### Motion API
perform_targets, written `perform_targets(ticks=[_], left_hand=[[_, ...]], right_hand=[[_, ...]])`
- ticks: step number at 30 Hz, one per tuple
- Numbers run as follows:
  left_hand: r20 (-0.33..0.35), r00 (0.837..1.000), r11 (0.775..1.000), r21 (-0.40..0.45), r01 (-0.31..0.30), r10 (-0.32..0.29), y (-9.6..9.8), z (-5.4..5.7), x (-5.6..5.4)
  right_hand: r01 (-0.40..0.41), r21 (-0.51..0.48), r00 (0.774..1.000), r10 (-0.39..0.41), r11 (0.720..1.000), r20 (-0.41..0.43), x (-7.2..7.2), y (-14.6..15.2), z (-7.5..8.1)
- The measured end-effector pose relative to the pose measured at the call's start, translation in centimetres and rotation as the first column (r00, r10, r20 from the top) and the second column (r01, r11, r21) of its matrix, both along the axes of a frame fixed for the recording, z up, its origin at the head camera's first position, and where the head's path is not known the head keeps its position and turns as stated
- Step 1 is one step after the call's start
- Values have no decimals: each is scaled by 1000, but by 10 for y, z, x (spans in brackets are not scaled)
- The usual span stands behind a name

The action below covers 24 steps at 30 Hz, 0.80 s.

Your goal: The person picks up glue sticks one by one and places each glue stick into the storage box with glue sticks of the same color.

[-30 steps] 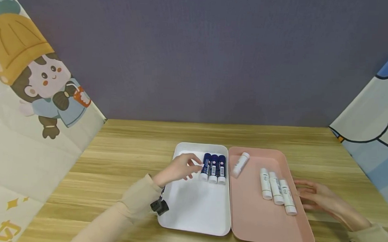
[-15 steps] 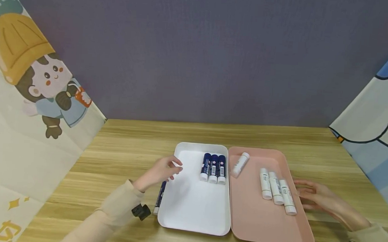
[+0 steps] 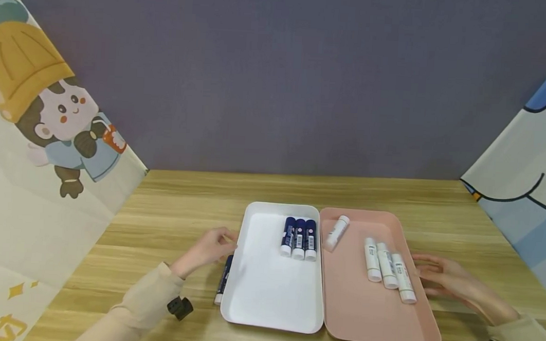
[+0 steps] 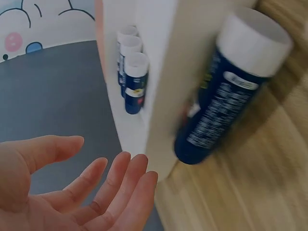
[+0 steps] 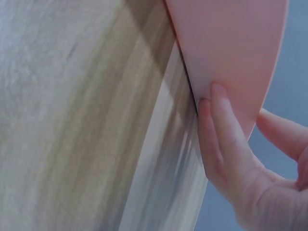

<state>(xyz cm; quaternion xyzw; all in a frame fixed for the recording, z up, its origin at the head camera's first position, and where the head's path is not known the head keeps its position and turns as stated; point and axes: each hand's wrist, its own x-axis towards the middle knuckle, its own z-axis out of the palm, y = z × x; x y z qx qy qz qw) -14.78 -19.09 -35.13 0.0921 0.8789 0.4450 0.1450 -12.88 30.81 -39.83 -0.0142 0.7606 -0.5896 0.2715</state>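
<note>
Three blue glue sticks (image 3: 299,239) with white ends lie side by side in the white tray (image 3: 272,304). Another blue glue stick (image 3: 224,280) lies on the table along the tray's left wall; it looms large in the left wrist view (image 4: 219,103). My left hand (image 3: 209,250), holding nothing, is at the tray's left edge near this stick, its fingers apart and loosely bent. In the pink tray (image 3: 362,319) lie several white tubes (image 3: 387,265), which look like glue sticks. My right hand (image 3: 452,283) touches that tray's right outer wall with its fingertips (image 5: 219,91).
The two trays stand edge to edge on a wooden table (image 3: 184,191). One white tube (image 3: 337,232) lies apart at the pink tray's upper left. A grey-blue panel (image 3: 305,79) rises behind the table, with patterned cloth (image 3: 3,187) at the left.
My left hand has withdrawn leftward from beside the three blue glue sticks to the white tray's left edge, uncovering the stick on the table. My right hand stays in place.
</note>
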Motion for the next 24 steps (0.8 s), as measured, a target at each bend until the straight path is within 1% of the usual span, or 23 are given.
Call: perform_targets(ticks=[8,14,18,24], left_hand=[[-11,998,996,-57,-70,70,-10,-12,4],[-16,996,992,-96,-85,84,-17,-23,6],[-2,994,988,-110,-105,106,-18,-30,9],[14,990,983,-116,-139,142,-17,-35,13]], right_hand=[[5,38,1000,-4,999,-5,0,-1,0],[4,34,1000,-4,999,1,0,-1,0],[7,32,1000,-8,999,6,-1,-1,1],[-5,21,1000,5,1000,-7,0,-1,0]])
